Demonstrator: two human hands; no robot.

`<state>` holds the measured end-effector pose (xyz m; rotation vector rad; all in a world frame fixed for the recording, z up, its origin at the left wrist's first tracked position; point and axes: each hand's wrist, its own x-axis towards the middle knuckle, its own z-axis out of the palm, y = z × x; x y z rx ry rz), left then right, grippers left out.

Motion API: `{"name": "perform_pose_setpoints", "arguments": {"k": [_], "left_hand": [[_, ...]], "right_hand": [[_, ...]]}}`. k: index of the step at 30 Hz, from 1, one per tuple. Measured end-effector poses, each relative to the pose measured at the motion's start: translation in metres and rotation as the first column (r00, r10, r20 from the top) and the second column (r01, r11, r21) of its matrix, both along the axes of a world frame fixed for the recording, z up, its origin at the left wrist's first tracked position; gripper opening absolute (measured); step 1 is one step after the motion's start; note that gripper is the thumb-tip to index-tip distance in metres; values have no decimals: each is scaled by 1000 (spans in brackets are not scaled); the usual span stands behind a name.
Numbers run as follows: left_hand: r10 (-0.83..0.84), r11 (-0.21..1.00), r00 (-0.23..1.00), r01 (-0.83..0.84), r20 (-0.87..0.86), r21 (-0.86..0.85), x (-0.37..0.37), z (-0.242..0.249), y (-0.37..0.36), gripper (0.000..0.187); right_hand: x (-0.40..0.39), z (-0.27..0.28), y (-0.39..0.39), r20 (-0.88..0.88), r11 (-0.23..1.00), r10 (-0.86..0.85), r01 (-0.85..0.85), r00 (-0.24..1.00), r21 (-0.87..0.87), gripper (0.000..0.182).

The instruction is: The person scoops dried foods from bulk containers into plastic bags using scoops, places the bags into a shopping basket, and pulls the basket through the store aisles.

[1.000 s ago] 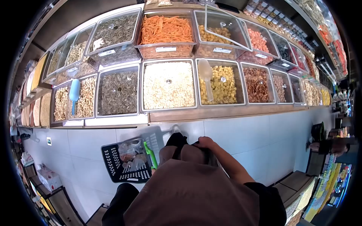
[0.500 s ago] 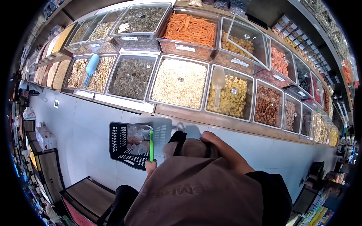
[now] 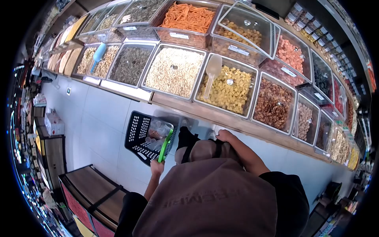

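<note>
- Your top (image 3: pixel 189 177) is brown across its broad middle.
- Faded dark capital lettering (image 3: pixel 209 196) runs across it, too blurred to read in full.
- Your left sleeve (image 3: pixel 131 211), beside the brown top, is plain black.
- Your right sleeve (image 3: pixel 286 191), on the top's other side, is black too and loose, ending above your bare forearm.
- Beyond the top's far edge you wear brownish cloth (image 3: pixel 203 150) crossed by narrow black bands (image 3: pixel 188 152).

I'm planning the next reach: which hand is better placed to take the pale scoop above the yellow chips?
Probably the right hand: it is nearer the scoop, though its grasp is unclear. The left hand grips the green handle.
</note>
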<state>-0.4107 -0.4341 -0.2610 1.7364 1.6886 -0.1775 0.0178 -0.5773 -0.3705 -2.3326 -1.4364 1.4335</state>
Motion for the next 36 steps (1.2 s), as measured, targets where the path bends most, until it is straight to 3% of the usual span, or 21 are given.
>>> {"name": "perform_pose_setpoints", "arguments": {"k": [5, 7, 11, 14, 18, 20, 23, 25, 26, 28, 29, 31, 33, 35, 36], "left_hand": [[14, 993, 998, -7, -55, 119, 32, -1, -50, 32], [-14, 981, 997, 29, -81, 191, 37, -9, -61, 32], [35, 993, 997, -27, -64, 119, 50, -7, -72, 39], [134, 986, 987, -125, -86, 106, 70, 12, -81, 37], [138, 989, 985, -130, -108, 71, 81, 12, -82, 36], [78, 987, 990, -61, -113, 147, 77, -3, -89, 32], [30, 982, 993, -7, -117, 187, 72, -17, -99, 29], [33, 983, 991, -10, -127, 183, 73, -16, -101, 27], [26, 986, 996, -11, -90, 164, 71, -15, -102, 27], [-3, 990, 997, 14, -81, 140, 67, -10, -104, 25], [-29, 989, 995, 42, -91, 142, 61, -22, -106, 21], [-31, 991, 995, 43, -94, 129, 60, -14, -109, 19], [-12, 995, 998, 18, -63, 97, 56, -9, -107, 21], [-133, 991, 990, 134, -50, 17, 50, -8, -104, 26], [-115, 993, 992, 116, -51, 16, 50, -5, -103, 26]], "right_hand": [[13, -16, -25, -38, 995, 91, -93, 995, -44, 42], [17, -57, -40, 23, 992, 105, -106, 994, 61, 41], [26, -49, -40, -4, 993, 111, -111, 994, 39, 41], [17, -22, -27, -52, 992, 129, -129, 990, -1, 43], [-6, 23, -9, -99, 962, 165, -137, 981, 236, 42], [-17, 40, 11, -139, 902, 280, -211, 950, 376, 48], [-47, 122, 49, -70, 865, 349, -292, 935, 407, 49], [-67, 145, 66, 64, 639, 456, -377, 888, 671, 54], [-79, 151, 72, 63, 634, 467, -383, 882, 672, 54], [-102, 155, 80, 210, 430, 615, -547, 760, 718, 58], [-111, 155, 83, 207, 422, 626, -550, 752, 721, 58], [-130, 155, 85, 208, 347, 812, -738, 545, 579, 62], [-148, 150, 89, 173, 339, 860, -790, 481, 510, 57], [-167, 138, 96, 188, 307, 898, -873, 397, 379, 51], [-176, 136, 97, 187, 291, 906, -879, 380, 379, 51]]}}
